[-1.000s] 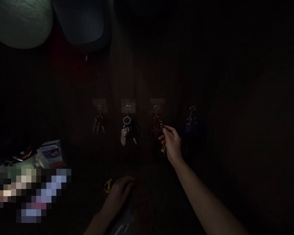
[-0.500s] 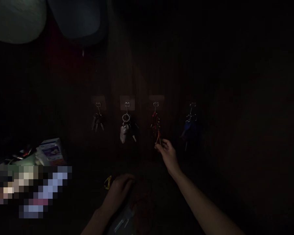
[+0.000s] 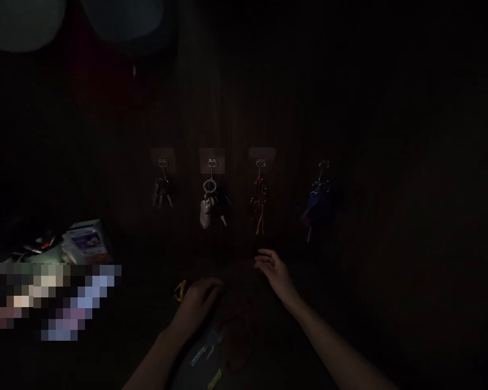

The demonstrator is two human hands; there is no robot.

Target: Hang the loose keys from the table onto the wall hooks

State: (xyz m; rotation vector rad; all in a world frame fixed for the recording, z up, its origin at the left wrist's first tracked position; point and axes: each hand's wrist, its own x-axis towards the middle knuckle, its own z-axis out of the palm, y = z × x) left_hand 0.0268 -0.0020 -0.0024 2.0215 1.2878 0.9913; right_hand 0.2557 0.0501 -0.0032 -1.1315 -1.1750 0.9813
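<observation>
The scene is very dark. My right hand [image 3: 274, 273] is raised in front of the dark panel, its fingers loosely apart and holding nothing. Just above its fingertips hangs a bunch with a red and orange cord [image 3: 260, 208], on the third hook from the left. Lower down, my left hand [image 3: 199, 298] is bent over the dark surface, most of its fingers lost in shadow. A small yellow looped thing [image 3: 180, 291] shows right beside its knuckles; whether the hand touches it I cannot tell.
Other hooks hold a small key bunch [image 3: 162, 192], keys with a pale fob [image 3: 205, 212] and a blue bunch [image 3: 318, 206]. A printed box [image 3: 88, 241] stands among clutter at left. Caps or similar rounded things [image 3: 124, 21] hang above. Small metallic pieces [image 3: 201, 352] lie below.
My right hand has let go of the orange cord's end and drawn down away from it. That bunch now hangs free on its hook. The view has tilted slightly down; my left hand stays put.
</observation>
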